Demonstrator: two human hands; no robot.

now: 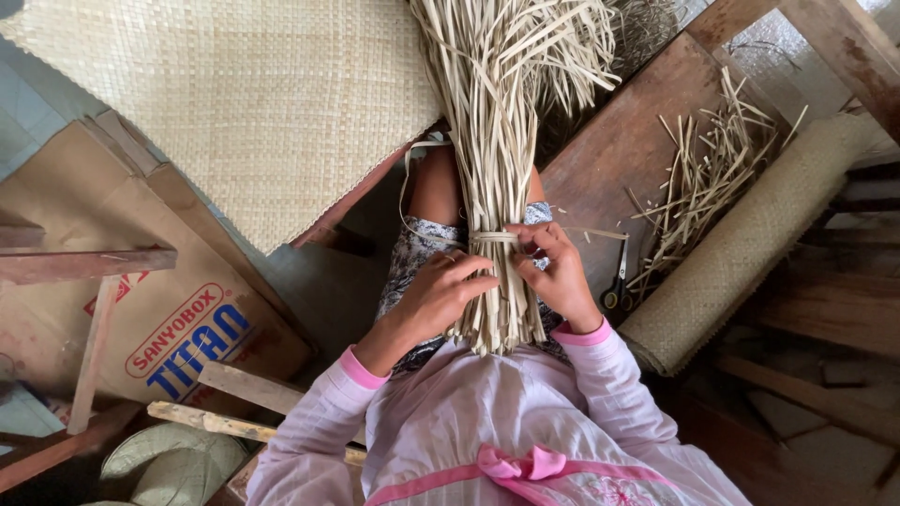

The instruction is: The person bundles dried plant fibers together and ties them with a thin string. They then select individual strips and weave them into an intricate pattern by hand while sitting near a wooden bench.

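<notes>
Two hands meet on one thick bundle of pale dried straw strips [497, 187] that lies along your lap, its loose ends fanning away from you. Your left hand [441, 295] wraps around the bundle's near side just below a thin strip tie [494, 237] that already circles it. Your right hand [553, 267] pinches at that tie, fingers curled on it; whether the knot is finished, you cannot tell from this view. The binding looks well along, with only the tie's ends perhaps left to secure.

Just beside your right wrist, small black-handled scissors [619, 281] lie on a brown wooden board [609, 141]. Loose straw scraps [703, 178] scatter beyond them, next to a rolled woven mat [750, 244]. A flat woven mat [253, 103] spreads to your left, above a printed cardboard box [159, 309]. Nothing blocks your hands.
</notes>
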